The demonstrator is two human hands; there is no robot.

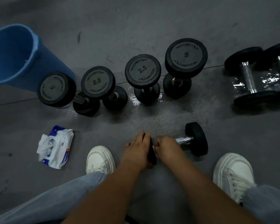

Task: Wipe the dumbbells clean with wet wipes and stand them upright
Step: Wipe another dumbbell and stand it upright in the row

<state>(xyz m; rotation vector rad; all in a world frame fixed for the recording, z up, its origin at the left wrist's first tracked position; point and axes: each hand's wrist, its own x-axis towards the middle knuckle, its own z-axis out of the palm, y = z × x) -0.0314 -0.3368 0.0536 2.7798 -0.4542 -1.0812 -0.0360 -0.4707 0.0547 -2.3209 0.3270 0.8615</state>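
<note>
Standing dumbbells point(142, 70): four upright in a row, well apart from the lying one.
Lying dumbbell point(196, 139): on the floor point(152, 21) between the shoes point(100, 159); likely heavy, rigid, prone to roll.
Left hand point(138, 149): fingers together, curled over the near head point(152, 154).
Right hand point(166, 146): fingers curled, pinching the wipe beside the handle.
Chrome handle point(183, 140): probably slick when wet, yet the best place to lift.
Wet wipe point(154, 148): soft, limp.
</note>
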